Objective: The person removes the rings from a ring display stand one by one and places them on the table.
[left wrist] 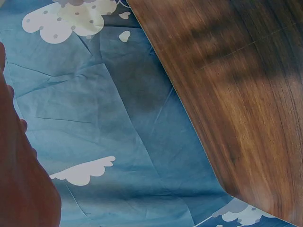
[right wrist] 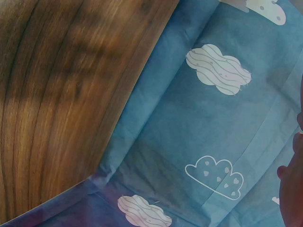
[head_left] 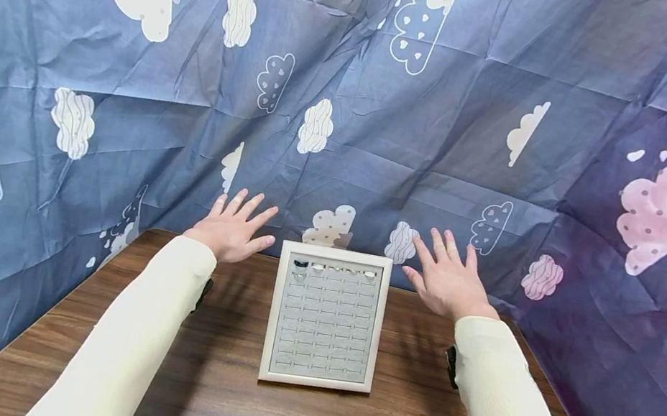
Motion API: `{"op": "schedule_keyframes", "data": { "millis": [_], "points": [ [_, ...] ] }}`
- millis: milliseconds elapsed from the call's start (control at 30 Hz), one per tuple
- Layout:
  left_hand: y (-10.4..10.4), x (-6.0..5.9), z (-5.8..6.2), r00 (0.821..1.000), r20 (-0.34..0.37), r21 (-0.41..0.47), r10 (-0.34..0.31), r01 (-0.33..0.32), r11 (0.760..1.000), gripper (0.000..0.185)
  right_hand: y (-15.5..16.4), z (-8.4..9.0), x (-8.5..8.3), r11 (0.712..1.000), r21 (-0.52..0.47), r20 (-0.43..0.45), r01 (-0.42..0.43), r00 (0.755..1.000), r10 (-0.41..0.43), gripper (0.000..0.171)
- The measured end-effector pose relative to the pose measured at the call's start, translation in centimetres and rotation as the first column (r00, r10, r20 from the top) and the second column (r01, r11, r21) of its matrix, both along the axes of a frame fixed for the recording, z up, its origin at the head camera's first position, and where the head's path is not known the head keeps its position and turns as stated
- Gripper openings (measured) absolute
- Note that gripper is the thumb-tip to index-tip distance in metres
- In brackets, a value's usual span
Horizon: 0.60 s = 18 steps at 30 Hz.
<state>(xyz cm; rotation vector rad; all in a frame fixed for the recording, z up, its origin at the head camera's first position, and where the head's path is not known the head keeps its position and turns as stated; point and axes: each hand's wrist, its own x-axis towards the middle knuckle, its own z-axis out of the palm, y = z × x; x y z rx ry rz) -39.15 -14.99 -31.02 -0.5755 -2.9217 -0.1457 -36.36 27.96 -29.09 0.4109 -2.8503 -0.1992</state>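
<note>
wood-grain table [head_left: 212,392] is being covered at centre by white-framed grey tray [head_left: 316,380], slotted rows inside; few small rings [head_left: 333,270] are being held in top row, detail too small to tell. left hand [head_left: 233,228] is being held at 10 o'clock of tray, fingers spread, palm down, nothing being gripped. right hand [head_left: 445,278] is being held at 2 o'clock of tray, fingers spread, nothing being gripped. both hands are being kept apart from tray. blue cloud-print cloth [head_left: 351,94] is being hung behind table at 12 o'clock. cream sleeves [head_left: 136,337] are being worn.
</note>
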Motion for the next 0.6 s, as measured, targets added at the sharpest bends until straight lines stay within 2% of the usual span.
{"op": "schedule_keyframes", "data": {
  "millis": [333, 600],
  "points": [
    [0.01, 0.04, -0.21, 1.000, 0.009, 0.051, -0.012, 0.011, 0.999, 0.072, 0.00, -0.27, 0.02, 1.000, -0.018, -0.019, -0.017, 1.000, 0.017, 0.069],
    [0.23, -0.01, -0.40, 0.998, -0.005, 0.129, -0.062, 0.062, 0.990, 0.070, -0.31, -0.22, 0.35, 0.997, -0.072, -0.050, -0.038, 0.998, 0.034, 0.062]
  ]
}}
